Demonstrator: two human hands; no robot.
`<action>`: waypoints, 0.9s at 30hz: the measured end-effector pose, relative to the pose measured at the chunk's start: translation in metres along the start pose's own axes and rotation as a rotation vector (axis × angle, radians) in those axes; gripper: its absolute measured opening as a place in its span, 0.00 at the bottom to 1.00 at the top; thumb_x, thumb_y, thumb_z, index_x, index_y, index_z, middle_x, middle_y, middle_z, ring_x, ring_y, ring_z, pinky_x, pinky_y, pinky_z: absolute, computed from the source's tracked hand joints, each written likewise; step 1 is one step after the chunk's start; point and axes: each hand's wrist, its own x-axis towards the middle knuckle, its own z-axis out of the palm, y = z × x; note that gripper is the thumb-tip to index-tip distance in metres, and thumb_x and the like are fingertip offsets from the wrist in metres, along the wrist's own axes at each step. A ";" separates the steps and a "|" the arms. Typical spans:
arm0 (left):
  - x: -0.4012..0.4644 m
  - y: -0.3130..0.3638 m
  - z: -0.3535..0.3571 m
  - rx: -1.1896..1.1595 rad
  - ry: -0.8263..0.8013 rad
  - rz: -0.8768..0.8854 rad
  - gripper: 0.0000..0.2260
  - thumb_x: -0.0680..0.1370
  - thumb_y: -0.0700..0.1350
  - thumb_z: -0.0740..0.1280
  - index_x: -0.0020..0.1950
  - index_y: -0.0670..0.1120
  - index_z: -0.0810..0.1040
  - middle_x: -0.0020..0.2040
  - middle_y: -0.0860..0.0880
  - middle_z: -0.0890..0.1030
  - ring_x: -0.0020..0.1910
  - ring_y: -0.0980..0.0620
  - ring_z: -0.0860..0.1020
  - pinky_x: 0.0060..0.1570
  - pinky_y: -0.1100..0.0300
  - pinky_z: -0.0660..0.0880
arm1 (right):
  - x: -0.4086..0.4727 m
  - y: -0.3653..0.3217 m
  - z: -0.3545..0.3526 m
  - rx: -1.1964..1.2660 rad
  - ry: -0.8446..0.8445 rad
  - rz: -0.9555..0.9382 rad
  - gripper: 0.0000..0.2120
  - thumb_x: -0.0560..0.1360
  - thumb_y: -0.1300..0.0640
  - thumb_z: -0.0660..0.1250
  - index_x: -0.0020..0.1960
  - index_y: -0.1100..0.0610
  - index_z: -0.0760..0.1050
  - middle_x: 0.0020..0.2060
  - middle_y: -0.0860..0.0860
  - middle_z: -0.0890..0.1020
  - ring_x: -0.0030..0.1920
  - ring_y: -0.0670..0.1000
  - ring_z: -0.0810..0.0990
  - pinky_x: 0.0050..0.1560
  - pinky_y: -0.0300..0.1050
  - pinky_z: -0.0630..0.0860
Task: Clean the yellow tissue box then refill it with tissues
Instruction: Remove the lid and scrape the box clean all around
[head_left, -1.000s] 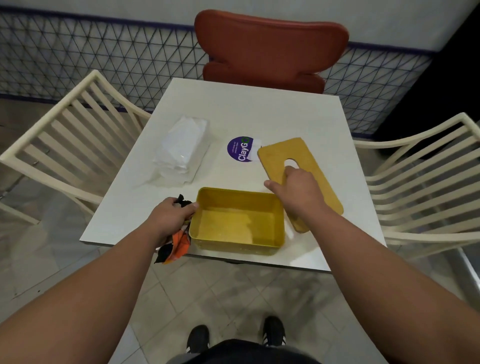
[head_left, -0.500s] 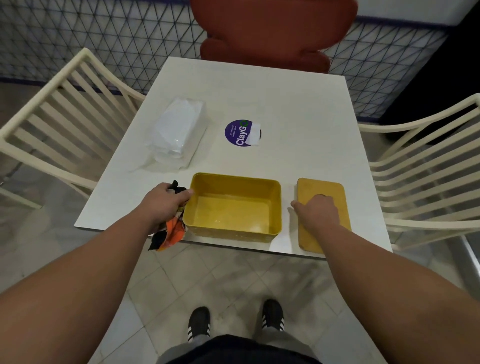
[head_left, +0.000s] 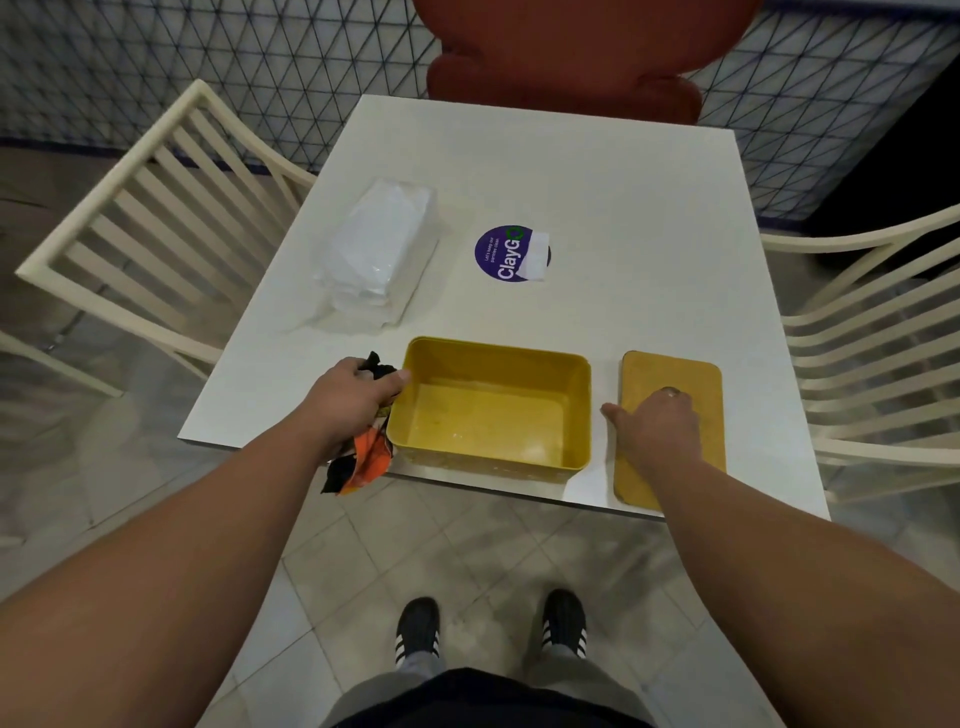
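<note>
The yellow tissue box (head_left: 493, 405) sits open and empty near the front edge of the white table (head_left: 597, 208). Its flat yellow lid (head_left: 696, 379) lies on the table just to the right of it. My right hand (head_left: 657, 431) rests flat on the lid, fingers spread and covering the slot. My left hand (head_left: 353, 400) grips a black and orange cloth (head_left: 363, 462) against the box's left wall; the cloth hangs over the table edge. A clear-wrapped pack of white tissues (head_left: 376, 254) lies at the table's left, behind the box.
A round purple sticker (head_left: 506, 253) marks the table's middle. Cream slatted chairs stand to the left (head_left: 135, 218) and to the right (head_left: 872, 332), and a red chair (head_left: 566, 62) stands at the far side. Tiled floor and my shoes lie below.
My right hand carried the lid from behind the box's right corner and laid it flat to the right of the box. My left hand kept its grip on the cloth beside the box.
</note>
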 end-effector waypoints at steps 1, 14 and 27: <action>0.000 0.000 0.001 -0.003 0.002 0.001 0.33 0.71 0.62 0.71 0.69 0.46 0.69 0.61 0.48 0.76 0.55 0.48 0.76 0.56 0.49 0.73 | 0.000 0.000 0.001 -0.005 0.005 -0.002 0.41 0.73 0.36 0.65 0.71 0.67 0.62 0.67 0.61 0.68 0.61 0.60 0.74 0.58 0.52 0.73; -0.014 0.012 -0.021 -0.298 0.116 0.132 0.21 0.72 0.54 0.72 0.62 0.49 0.75 0.55 0.46 0.81 0.51 0.45 0.82 0.56 0.45 0.77 | -0.020 -0.053 -0.035 0.581 0.373 -0.222 0.22 0.79 0.43 0.60 0.62 0.60 0.71 0.59 0.57 0.72 0.54 0.55 0.76 0.48 0.45 0.72; -0.076 0.065 -0.010 -0.532 0.107 0.303 0.07 0.74 0.37 0.69 0.50 0.46 0.79 0.42 0.47 0.84 0.41 0.49 0.82 0.44 0.53 0.79 | -0.107 -0.172 -0.046 1.152 -0.858 -0.452 0.09 0.73 0.52 0.69 0.52 0.52 0.79 0.49 0.55 0.84 0.52 0.56 0.83 0.58 0.61 0.77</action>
